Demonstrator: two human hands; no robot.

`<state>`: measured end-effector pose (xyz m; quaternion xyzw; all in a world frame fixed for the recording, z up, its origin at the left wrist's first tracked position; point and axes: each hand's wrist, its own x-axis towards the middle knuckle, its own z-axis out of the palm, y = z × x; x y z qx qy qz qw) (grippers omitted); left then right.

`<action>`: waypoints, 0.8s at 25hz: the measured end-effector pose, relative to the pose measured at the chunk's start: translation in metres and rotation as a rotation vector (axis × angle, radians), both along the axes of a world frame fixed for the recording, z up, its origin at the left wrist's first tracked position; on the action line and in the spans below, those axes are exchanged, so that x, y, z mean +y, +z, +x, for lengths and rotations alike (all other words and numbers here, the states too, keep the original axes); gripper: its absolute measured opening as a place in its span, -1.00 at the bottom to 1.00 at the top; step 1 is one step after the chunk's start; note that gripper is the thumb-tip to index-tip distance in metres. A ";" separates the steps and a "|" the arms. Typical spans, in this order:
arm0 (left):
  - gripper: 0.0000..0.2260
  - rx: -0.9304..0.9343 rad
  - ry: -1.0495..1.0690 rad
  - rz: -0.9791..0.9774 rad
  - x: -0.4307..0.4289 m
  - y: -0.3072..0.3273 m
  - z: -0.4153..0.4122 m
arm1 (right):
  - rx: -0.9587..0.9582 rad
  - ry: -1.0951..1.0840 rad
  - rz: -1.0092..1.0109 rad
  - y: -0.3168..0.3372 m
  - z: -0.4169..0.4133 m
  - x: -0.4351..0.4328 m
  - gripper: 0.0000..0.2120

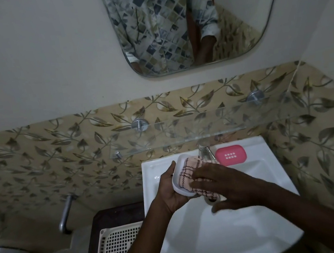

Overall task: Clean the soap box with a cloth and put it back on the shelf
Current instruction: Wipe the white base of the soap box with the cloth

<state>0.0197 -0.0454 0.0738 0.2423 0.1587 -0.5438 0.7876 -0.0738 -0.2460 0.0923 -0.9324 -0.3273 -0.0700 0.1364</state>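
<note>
My left hand (pixel 169 192) grips a white soap box tray (pixel 181 190) from the left, holding it over the white sink (pixel 230 235). A pink checked cloth (pixel 186 174) lies inside the tray. My right hand (pixel 223 185) presses the cloth into the tray with its fingers laid flat on it. The pink perforated insert of the soap box (pixel 231 155) lies on the sink's back ledge, to the right of the tap (pixel 205 152). A glass shelf (pixel 184 132) hangs on the wall above the sink, with nothing on it.
A mirror (pixel 189 20) on the wall reflects a person's patterned shirt. A white slotted tray (pixel 118 246) rests on a dark stand left of the sink. A metal pipe (pixel 65 213) sticks out of the patterned tile wall at the left.
</note>
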 end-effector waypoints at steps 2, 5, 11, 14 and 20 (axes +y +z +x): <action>-0.44 -0.026 -0.062 0.079 -0.003 0.004 0.000 | 0.020 0.016 -0.040 0.004 0.010 -0.008 -0.51; -0.61 -0.125 -0.039 0.177 -0.010 0.004 0.004 | 0.133 -0.146 0.048 0.012 0.024 -0.008 -0.37; -0.55 -0.332 -0.101 0.245 -0.006 0.012 0.009 | 0.049 -0.031 0.053 0.000 0.025 -0.006 -0.54; -0.58 -0.204 -0.181 0.286 -0.009 0.011 0.014 | 0.203 -0.234 0.380 0.012 0.036 -0.005 -0.59; -0.54 -0.098 -0.158 0.330 0.000 0.004 0.016 | 0.886 -0.628 1.598 0.017 0.040 -0.003 -0.71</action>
